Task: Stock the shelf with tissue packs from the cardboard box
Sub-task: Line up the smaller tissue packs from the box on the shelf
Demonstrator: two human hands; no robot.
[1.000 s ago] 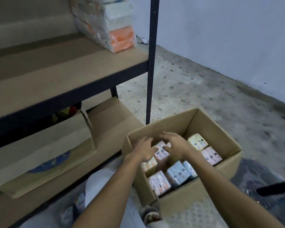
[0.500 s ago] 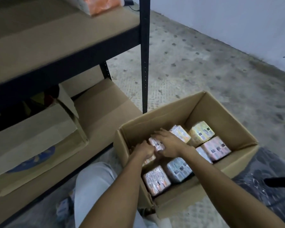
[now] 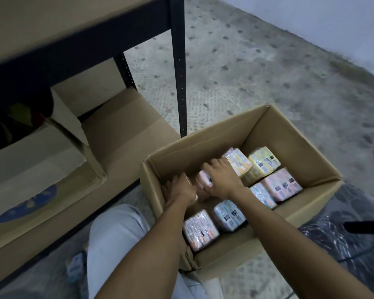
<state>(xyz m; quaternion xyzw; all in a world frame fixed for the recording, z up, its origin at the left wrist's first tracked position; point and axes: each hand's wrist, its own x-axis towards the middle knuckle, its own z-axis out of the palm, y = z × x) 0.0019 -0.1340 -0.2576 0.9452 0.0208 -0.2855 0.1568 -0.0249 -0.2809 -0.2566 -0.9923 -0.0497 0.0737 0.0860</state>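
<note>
Tissue packs are slick — both hands, left hand point(image 3: 179, 188) and right hand point(image 3: 221, 180), pinching the pink pack point(image 3: 204, 179) could lose it lifting past the cardboard box point(image 3: 203, 147) wall.

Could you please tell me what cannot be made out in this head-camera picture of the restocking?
- Pink tissue pack: mostly hidden under the left hand and right hand; the grip is unclear.
- Pack labels, e.g. blue tissue pack: too small and blurred to read.
- Shelf: cut off by the top edge; its stock is unseen.
- Cardboard box: layers beneath the packs are hidden.
</note>
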